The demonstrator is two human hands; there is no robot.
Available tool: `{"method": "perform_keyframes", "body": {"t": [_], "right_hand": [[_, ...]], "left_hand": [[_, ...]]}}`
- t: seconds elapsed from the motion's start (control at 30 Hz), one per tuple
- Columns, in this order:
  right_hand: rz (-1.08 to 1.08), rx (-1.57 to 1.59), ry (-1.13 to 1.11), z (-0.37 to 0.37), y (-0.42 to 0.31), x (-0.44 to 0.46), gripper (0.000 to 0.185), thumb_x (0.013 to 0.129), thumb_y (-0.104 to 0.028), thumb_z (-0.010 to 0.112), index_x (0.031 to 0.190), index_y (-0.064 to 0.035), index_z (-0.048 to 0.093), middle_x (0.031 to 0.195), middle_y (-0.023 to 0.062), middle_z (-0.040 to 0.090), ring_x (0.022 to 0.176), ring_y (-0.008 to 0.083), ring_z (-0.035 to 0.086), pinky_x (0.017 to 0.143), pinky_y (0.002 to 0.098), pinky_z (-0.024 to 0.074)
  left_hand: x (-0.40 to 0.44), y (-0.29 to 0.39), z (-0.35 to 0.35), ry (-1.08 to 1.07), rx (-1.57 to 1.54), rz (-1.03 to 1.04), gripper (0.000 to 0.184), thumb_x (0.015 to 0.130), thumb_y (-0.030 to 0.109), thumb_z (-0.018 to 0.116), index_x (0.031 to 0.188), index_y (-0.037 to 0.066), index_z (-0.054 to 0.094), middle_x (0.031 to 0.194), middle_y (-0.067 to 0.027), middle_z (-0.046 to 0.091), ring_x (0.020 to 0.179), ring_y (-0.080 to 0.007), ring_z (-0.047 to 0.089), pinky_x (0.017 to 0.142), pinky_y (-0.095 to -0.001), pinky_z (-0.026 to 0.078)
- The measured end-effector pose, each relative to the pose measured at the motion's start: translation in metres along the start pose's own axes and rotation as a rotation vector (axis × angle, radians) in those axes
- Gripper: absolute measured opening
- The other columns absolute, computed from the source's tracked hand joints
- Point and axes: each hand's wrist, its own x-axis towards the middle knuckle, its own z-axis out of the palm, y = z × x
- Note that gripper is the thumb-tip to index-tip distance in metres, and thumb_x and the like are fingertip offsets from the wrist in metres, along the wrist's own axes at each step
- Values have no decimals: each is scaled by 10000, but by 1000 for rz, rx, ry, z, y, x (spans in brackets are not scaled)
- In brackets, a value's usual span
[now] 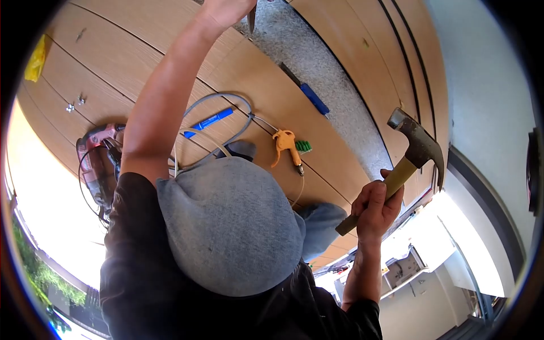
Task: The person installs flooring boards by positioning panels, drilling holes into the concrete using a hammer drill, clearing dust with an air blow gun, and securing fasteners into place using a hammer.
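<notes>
In the head view, my right hand [375, 209] is closed around the wooden handle of a claw hammer [419, 141], raised at the right with its metal head up. My left hand [228, 10] is stretched forward at the top edge, partly cut off. Its fingers are closed on a pointed metal tool [251, 20], whose kind I cannot make out. Below that tool lie decking boards [238, 68] beside a grey rough strip [300, 45]. A blue-handled tool with a dark blade [313, 97] rests on the strip, near the boards' edge.
Before my knees lie a blue marker [209, 121], an orange air blow gun [287, 144] with its hose [247, 107], and a green-bristled brush [304, 146]. A red power drill [93, 164] with a cord and small metal pieces [70, 107] are at left, a yellow bag [35, 59] beyond.
</notes>
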Motion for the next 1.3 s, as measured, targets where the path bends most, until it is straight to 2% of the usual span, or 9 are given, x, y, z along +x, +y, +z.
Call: {"method": "perform_keyframes", "body": {"t": [0.07, 0.13, 0.33, 0.4, 0.83, 1.03, 1.13, 1.2, 1.3], "right_hand": [[7, -5, -17, -1, 1, 0, 285, 1093, -203, 488, 1256, 29, 462, 618, 8, 516, 439, 55, 433, 451, 194, 335], [12, -9, -32, 1, 3, -1, 278, 1092, -193, 481, 1255, 31, 457, 614, 9, 520, 440, 55, 435, 457, 191, 335], [-12, -3, -71, 5, 5, -6, 269, 1093, -182, 471, 1254, 32, 449, 617, 17, 528, 439, 57, 434, 461, 191, 341], [-80, -29, -125, 4, 9, -6, 264, 1112, -207, 446, 1286, -9, 425, 644, 28, 490, 421, 63, 398, 402, 217, 354], [-60, 68, -98, 12, -1, -17, 283, 1100, -195, 479, 1283, 15, 431, 644, 26, 515, 431, 61, 420, 415, 206, 344], [-22, 61, -106, 24, -22, -10, 276, 1095, -179, 479, 1286, 16, 438, 662, 32, 524, 440, 61, 432, 433, 202, 351], [-166, -41, -164, 31, -44, 6, 280, 1090, -183, 491, 1283, 14, 447, 674, 31, 529, 470, 61, 463, 459, 204, 370], [-407, -188, -156, 47, -75, 19, 321, 1109, -233, 466, 1308, 18, 462, 666, 22, 499, 447, 58, 428, 432, 212, 377], [-493, -251, -151, 64, -113, 41, 324, 1106, -246, 476, 1300, 14, 497, 656, 8, 494, 465, 50, 432, 446, 209, 370]], "left_hand": [[-5, 0, -4, -90, 75, -73, 384, 1030, 417, 634, 872, 77, 551, 672, -2, 549, 556, -107, 537, 500, -264, 447], [-9, -2, 0, -57, 93, -176, 331, 999, 353, 703, 853, 87, 572, 642, 22, 553, 538, -78, 519, 482, -248, 424], [-10, -3, 6, -57, 93, -230, 278, 946, 266, 785, 846, 99, 585, 639, 63, 521, 550, -45, 473, 480, -235, 373], [-11, -8, 4, -59, 92, -221, 281, 946, 268, 785, 845, 99, 584, 642, 66, 512, 554, -44, 466, 481, -237, 368], [-17, -19, 6, -122, 3, -249, 276, 945, 235, 786, 830, 88, 583, 677, 77, 496, 602, -42, 447, 513, -254, 369], [-19, -14, 8, -162, 82, -238, 251, 952, 204, 775, 835, 89, 585, 688, 79, 497, 613, -37, 443, 525, -246, 369], [-23, -12, 6, -163, 83, -264, 238, 952, 199, 773, 837, 78, 604, 685, 81, 496, 617, -38, 450, 531, -246, 378], [-24, -20, 2, -130, 129, -204, 240, 953, 201, 773, 833, 73, 610, 682, 80, 502, 613, -39, 456, 529, -248, 383], [-27, -22, 5, -94, 172, -180, 245, 953, 203, 772, 821, 67, 617, 679, 79, 509, 609, -40, 461, 526, -254, 389]]}}
